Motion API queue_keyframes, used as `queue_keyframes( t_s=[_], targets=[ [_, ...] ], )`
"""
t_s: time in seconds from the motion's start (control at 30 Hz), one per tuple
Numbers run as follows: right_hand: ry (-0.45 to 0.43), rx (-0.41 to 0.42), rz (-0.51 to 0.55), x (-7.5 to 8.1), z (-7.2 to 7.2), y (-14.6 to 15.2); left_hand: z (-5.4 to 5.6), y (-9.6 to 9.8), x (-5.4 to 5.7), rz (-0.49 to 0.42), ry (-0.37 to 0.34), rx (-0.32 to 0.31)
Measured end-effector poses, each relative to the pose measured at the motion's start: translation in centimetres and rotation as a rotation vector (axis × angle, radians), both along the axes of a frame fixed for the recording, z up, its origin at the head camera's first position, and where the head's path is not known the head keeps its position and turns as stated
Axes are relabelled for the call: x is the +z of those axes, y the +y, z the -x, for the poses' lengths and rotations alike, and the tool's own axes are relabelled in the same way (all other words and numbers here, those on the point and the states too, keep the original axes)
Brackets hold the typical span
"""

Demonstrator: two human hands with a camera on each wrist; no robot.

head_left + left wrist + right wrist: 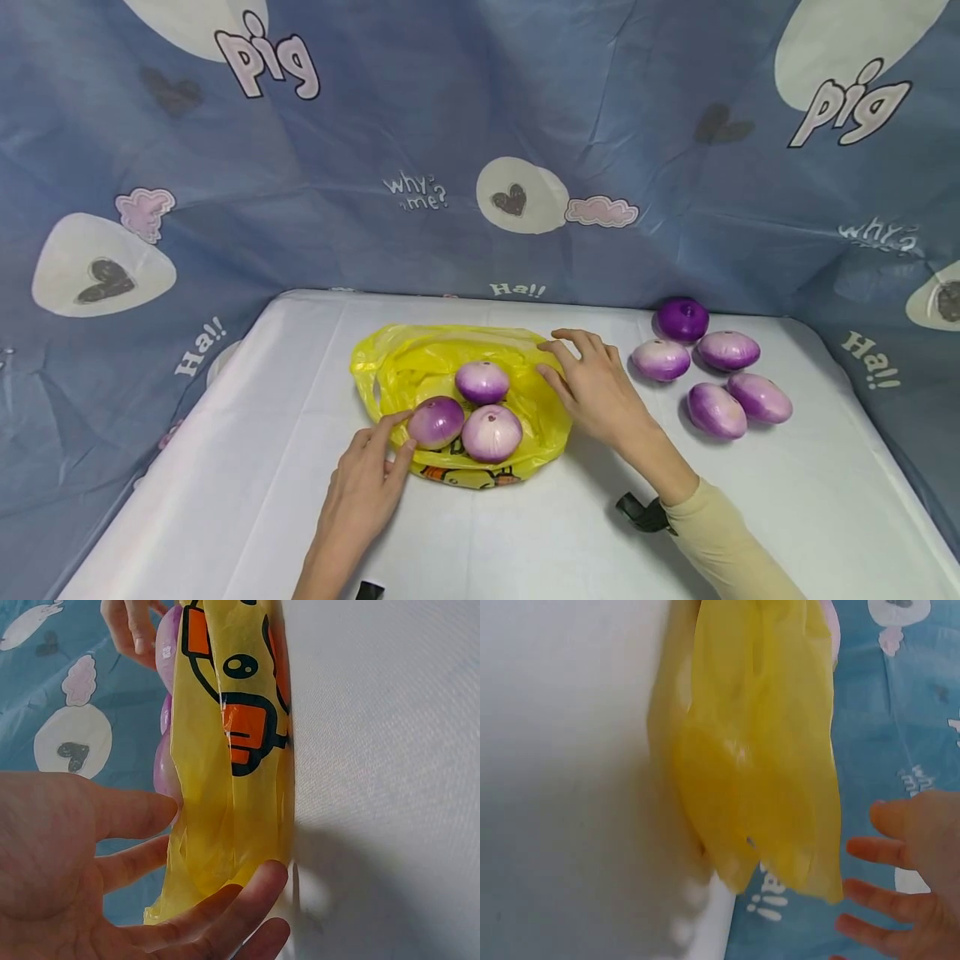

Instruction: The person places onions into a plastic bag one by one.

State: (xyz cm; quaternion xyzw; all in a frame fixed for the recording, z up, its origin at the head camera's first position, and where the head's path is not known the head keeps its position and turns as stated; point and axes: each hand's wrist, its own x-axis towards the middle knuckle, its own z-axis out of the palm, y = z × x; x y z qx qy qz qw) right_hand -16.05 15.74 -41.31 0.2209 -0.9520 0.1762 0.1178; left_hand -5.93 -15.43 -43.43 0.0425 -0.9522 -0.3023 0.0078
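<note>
A yellow plastic bag [542, 433] with a cartoon print on its near side lies with its mouth spread upward. Three purple-and-white onions sit on it: a darker onion [435, 422] at left, a pale onion [492, 434] near the front and another onion [482, 382] behind. My left hand [363, 483] is at the bag's near-left side, thumb and index finger by the darker onion, other fingers spread along the plastic in the left wrist view. At the bag's right edge hovers my right hand [596, 383], its fingers loosely bent with nothing between them.
Several more onions stand right of the bag, among them a deep purple onion [682, 320] at the back and a paler onion [717, 412] in front. A white cloth [247, 500] covers the table. Blue printed fabric [420, 108] hangs behind and at the sides.
</note>
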Motion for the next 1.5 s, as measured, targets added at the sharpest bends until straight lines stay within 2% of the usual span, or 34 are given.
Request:
queue_keyframes(
  t_s=[0.3, 0.5, 0.8, 1.2, 1.5],
  targets=[
    [0.025, -0.106, -0.019, -0.7, 0.4, 2.1, 0.0, 0.0, 0.0, -0.005, -0.007, -0.004],
    [0.051, -0.147, -0.022, -1.1, 0.6, 3.3, -0.1, 0.1, 0.0, -0.004, -0.017, 0.004],
    [-0.031, -0.193, -0.019, -1.7, 0.9, 5.0, 0.0, 0.1, 0.1, 0.0, -0.022, 0.008],
    [-0.024, -0.275, -0.035, -2.5, 1.2, 7.0, 0.0, 0.1, 0.1, -0.002, -0.018, 0.006],
    [-0.022, -0.313, -0.009, -2.9, 1.3, 8.1, 0.0, 0.1, 0.0, 0.007, -0.024, 0.007]
  ],
)
